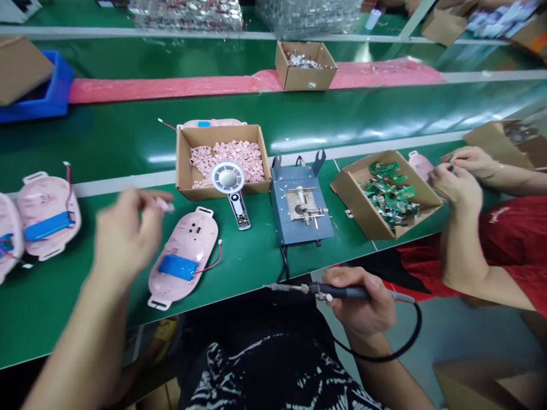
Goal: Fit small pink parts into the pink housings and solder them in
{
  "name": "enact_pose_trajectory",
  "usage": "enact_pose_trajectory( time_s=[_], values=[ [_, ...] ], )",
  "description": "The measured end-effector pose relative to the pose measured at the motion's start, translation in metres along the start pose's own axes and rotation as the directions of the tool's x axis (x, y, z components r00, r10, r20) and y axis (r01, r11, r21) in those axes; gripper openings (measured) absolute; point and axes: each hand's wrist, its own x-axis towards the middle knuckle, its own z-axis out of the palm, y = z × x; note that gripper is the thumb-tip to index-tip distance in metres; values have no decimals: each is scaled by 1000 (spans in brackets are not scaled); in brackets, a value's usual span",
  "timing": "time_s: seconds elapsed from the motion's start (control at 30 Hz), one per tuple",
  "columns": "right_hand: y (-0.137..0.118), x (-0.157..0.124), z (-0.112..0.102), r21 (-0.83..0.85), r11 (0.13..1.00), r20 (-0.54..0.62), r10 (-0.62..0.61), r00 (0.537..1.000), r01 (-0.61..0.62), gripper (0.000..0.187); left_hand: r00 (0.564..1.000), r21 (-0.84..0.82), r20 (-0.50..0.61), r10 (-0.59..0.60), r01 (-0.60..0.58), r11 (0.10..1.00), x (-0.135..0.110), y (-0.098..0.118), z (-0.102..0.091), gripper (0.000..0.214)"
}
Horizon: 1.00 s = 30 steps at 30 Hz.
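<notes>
Head view: soldering iron [337, 292] gripped in right hand [356, 302]

The iron's black handle is wrapped by the right hand's fingers [344, 277], which are pressed together, and its tip is pointed left, just over the front edge of the green bench [252, 279]. The left hand [126, 236] is raised and blurred, so it cannot be told whether its fingers are spread or pinching. Below it lies a pink plastic shell [183, 256] holding a blue battery [177, 267]. A metal soldering stand [299, 208] is beyond the iron, and a co-worker's hands [457, 182] are seen at right, beside a box of green circuit boards [387, 193].
</notes>
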Motion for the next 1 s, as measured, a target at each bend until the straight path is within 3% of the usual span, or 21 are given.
enact_pose_trajectory(
  time_s=[0.17, 0.23, 0.3, 0.4, 0.5, 0.57, 0.67, 0.77, 0.87, 1.0],
  values=[
    [9, 4, -2, 34, 997, 58, 62, 996, -64, 47, 967, -326, -1, -255, 240, 914, -80, -28, 22, 16],
    [13, 10, 1, 43, 997, 93, 62, 994, -66, 48, 946, -463, -45, -322, 265, 845, -97, -25, 31, 22],
    [15, 16, 6, 34, 998, 130, 51, 990, -56, 48, 924, -576, -105, -369, 246, 780, -96, -17, 33, 24],
    [17, 23, 13, 21, 998, 171, 51, 984, -55, 48, 922, -589, -255, -292, 92, 803, -58, -4, 25, 18],
    [19, 26, 18, 11, 999, 187, 48, 981, -51, 48, 945, -362, -324, -39, -86, 928, 14, 8, 18, 14],
    [18, 26, 19, -8, 999, 185, 32, 982, -31, 48, 969, -308, -204, 140, -199, 930, 65, 14, 17, 17],
    [16, 23, 15, -55, 998, 163, 13, 987, -4, 47, 945, -303, -55, 323, -323, 896, 117, 15, 19, 33],
    [16, 20, 6, -78, 997, 116, 37, 993, -28, 45, 927, 34, 90, 364, -368, 929, 135, 10, 24, 19],
    [18, 21, -1, -67, 997, 82, 56, 995, -50, 47, 914, 341, 285, 290, -380, 860, 139, 5, 34, 9],
    [20, 28, -4, -58, 998, 77, 42, 996, -37, 48, 847, 442, 459, 269, -481, 758, 148, 12, 50, 8]
  ],
)
